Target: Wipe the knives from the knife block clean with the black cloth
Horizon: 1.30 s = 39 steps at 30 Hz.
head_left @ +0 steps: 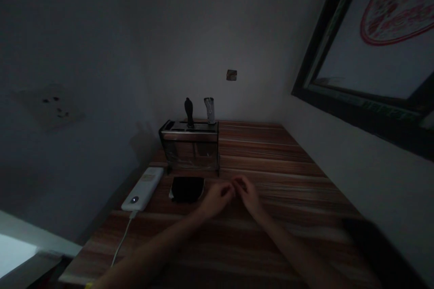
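Observation:
My left hand (217, 198) and my right hand (248, 193) meet above the wooden table, their fingertips touching or nearly so. Both have curled fingers drawn into a pinch. Anything between the fingertips is too small and dark to make out. Just left of my left hand lies a small black item (187, 188) with a pale edge, perhaps a folded cloth or pouch. Beyond it stands a clear-sided knife holder (191, 137) with a dark metal top. A black handle (189, 112) and a pale grey handle (210, 110) stick up from its slots.
A white power bank (144, 188) with a plugged-in white cable (121, 243) lies at the table's left edge. Walls enclose the wood-grain table (257, 144). A framed picture (359, 104) leans at right, above a blurred dark object (379, 250). The light is dim.

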{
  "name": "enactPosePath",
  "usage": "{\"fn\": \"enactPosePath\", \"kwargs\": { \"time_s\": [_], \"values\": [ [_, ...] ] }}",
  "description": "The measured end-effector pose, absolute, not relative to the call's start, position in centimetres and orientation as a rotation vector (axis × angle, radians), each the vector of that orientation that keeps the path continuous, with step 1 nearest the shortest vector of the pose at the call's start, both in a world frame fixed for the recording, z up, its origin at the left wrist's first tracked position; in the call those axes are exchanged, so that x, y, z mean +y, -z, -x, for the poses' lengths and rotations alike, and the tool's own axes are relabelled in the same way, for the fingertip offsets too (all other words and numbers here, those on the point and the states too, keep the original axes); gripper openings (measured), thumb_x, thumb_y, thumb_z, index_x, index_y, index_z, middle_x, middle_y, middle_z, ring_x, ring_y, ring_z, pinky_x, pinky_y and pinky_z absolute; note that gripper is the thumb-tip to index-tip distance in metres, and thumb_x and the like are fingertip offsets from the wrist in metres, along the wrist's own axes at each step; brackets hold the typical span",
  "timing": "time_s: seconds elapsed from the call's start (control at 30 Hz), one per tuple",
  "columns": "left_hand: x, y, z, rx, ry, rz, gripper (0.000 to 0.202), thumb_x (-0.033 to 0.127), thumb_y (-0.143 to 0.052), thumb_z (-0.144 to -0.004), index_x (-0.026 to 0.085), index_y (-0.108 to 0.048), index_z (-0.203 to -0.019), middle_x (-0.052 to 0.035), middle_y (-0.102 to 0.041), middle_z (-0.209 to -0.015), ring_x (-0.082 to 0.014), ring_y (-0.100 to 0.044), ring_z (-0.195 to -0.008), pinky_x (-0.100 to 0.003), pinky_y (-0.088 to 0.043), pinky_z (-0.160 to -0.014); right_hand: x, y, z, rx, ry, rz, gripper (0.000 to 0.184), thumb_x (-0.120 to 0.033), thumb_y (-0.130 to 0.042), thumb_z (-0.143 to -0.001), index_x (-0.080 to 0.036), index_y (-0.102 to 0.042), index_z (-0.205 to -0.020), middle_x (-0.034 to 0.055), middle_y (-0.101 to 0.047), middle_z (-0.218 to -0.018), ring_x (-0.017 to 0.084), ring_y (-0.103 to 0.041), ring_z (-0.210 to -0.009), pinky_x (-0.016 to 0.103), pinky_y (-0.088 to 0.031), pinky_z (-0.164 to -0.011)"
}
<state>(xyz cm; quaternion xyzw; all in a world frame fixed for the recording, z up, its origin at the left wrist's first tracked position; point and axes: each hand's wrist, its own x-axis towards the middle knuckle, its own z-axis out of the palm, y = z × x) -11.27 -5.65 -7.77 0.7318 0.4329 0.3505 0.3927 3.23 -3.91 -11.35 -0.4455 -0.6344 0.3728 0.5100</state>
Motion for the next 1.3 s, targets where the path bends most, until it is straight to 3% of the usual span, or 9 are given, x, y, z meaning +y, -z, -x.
{"fn": "enactPosePath", "kwargs": {
  "time_s": [0.13, 0.47, 0.67, 0.9, 1.3],
  "values": [
    [-5.5, 10.0, 8.1, 0.889, -0.886, -1.564, 0.029, 0.038, -0.042, -0.08, 0.016, -0.045, -0.062, 0.005, -0.039, -0.053, -0.0078, -0.036, -0.049, -0.019, -0.03, -0.049, -5.1, 12.1, -5.3, -1.392, -0.796, 1.197, 0.026, -0.046, -0.05, -0.08, -0.021, -0.055, -0.084, 0.0031, -0.06, -0.083, 0.02, -0.056, -0.083, 0.032, -0.044, -0.079],
    [-5.6, 9.7, 9.0, 0.79, -0.797, -1.598, 0.042, 0.054, -0.044, -0.079, 0.016, -0.044, -0.061, 0.0039, -0.039, -0.058, -0.0098, -0.036, -0.058, -0.021, -0.033, -0.059, -6.4, 12.5, -5.3, -1.336, -0.956, 1.257, 0.041, -0.061, -0.05, -0.075, -0.022, -0.061, -0.073, 0.0029, -0.062, -0.074, 0.021, -0.058, -0.074, 0.031, -0.048, -0.071],
    [-5.7, 9.7, 8.8, 0.78, -0.722, -1.657, 0.042, 0.052, -0.043, -0.08, 0.016, -0.044, -0.06, 0.0037, -0.038, -0.059, -0.0094, -0.035, -0.058, -0.021, -0.032, -0.057, -6.7, 12.5, -5.5, -1.266, -0.996, 1.323, 0.046, -0.064, -0.054, -0.069, -0.021, -0.065, -0.076, 0.0059, -0.067, -0.08, 0.024, -0.06, -0.08, 0.037, -0.047, -0.078],
    [-5.9, 9.5, 8.9, 0.758, -0.664, -1.658, 0.039, 0.047, -0.043, -0.082, 0.015, -0.045, -0.059, 0.0037, -0.04, -0.055, -0.0082, -0.036, -0.053, -0.019, -0.029, -0.052, -6.6, 12.4, -5.5, -1.347, -0.963, 1.314, 0.042, -0.062, -0.052, -0.072, -0.022, -0.063, -0.066, 0.0035, -0.064, -0.069, 0.022, -0.058, -0.071, 0.032, -0.048, -0.067],
    [-6.0, 9.8, 8.9, 0.761, -0.622, -1.681, 0.031, 0.035, -0.044, -0.083, 0.013, -0.055, -0.064, 0.004, -0.044, -0.052, -0.0067, -0.039, -0.048, -0.017, -0.031, -0.048, -6.5, 12.4, -5.5, -1.34, -0.953, 1.337, 0.048, -0.065, -0.054, -0.067, -0.019, -0.065, -0.07, 0.0048, -0.064, -0.07, 0.022, -0.059, -0.071, 0.034, -0.048, -0.069]
  ]
}}
